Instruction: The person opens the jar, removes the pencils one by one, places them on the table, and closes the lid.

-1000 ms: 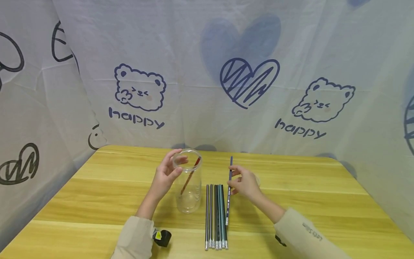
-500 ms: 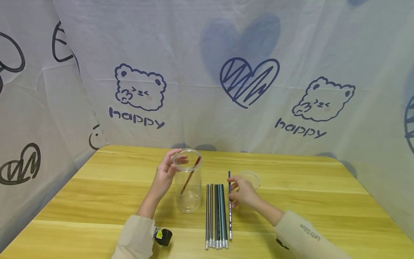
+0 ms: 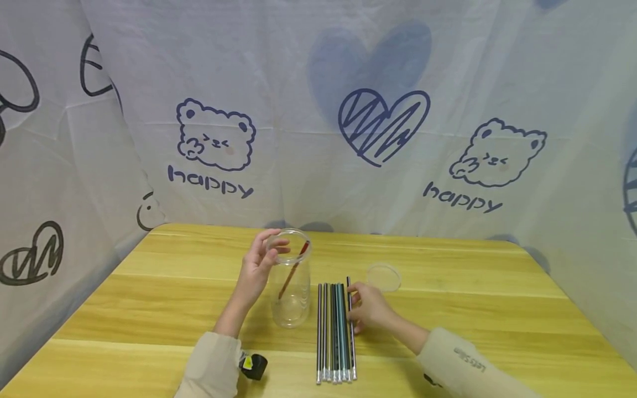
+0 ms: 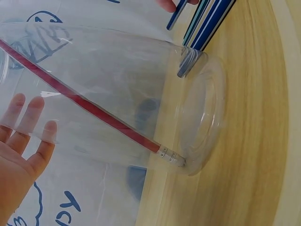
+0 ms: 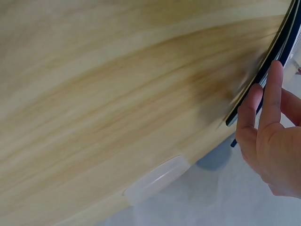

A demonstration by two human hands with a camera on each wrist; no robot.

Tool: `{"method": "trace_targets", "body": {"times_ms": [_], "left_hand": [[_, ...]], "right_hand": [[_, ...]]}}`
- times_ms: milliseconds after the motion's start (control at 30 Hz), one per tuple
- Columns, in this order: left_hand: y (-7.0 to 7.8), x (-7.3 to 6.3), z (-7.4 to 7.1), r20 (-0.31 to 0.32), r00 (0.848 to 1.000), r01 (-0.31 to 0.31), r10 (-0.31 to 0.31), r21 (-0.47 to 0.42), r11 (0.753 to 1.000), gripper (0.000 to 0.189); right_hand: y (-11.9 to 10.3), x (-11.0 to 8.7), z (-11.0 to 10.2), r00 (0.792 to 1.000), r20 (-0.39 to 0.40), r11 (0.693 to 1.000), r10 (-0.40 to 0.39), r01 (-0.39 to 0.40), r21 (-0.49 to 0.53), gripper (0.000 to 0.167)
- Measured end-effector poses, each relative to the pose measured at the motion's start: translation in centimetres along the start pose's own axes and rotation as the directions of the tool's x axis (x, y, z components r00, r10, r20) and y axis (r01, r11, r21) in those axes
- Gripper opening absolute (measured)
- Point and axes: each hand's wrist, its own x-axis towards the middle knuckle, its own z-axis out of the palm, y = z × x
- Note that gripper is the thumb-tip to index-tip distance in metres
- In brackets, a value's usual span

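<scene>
My left hand holds a tall clear plastic jar near its rim, thumb in front and fingers round the far side. A red pencil leans inside, its eraser end at the jar's base. My right hand pinches a dark blue-purple pencil at the right edge of a row of pencils. These lie side by side, with their silvery eraser ends toward me. In the right wrist view, the fingers reach along dark pencils; part of the pinch is hidden.
A clear round lid lies on the wood-grain table beyond my right hand. Behind the table hangs a white cloth with printed bears and hearts. A black strap device sits at my left wrist.
My right hand has brought the blue-purple pencil toward me and left, from apart from the row to right beside it. The lid has come into full view. The left hand and jar stay put.
</scene>
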Motion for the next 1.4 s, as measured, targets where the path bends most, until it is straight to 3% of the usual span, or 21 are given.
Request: {"method": "trace_targets", "body": {"times_ms": [733, 900, 1000, 1400], "left_hand": [[-0.2, -0.1, 0.1, -0.017, 1.0, -0.001, 0.002, 0.017, 1.0, 0.051], [-0.3, -0.1, 0.0, -0.021, 1.0, -0.016, 0.016, 0.028, 0.999, 0.044], [-0.3, -0.2, 0.0, -0.018, 1.0, -0.012, 0.012, 0.029, 1.0, 0.049], [-0.1, -0.1, 0.0, -0.011, 1.0, -0.007, 0.007, 0.031, 1.0, 0.049]], "right_hand": [[0.3, 0.0, 0.5, 1.0, 0.018, 0.997, -0.022, 0.023, -0.075, 0.05], [0.1, 0.0, 0.4, 1.0, 0.021, 0.999, -0.003, 0.004, -0.049, 0.05], [-0.1, 0.0, 0.2, 1.0, 0.013, 1.0, 0.003, -0.003, -0.031, 0.05], [-2.0, 0.6, -1.4, 0.987, -0.079, 0.984, -0.143, 0.133, -0.121, 0.027]]}}
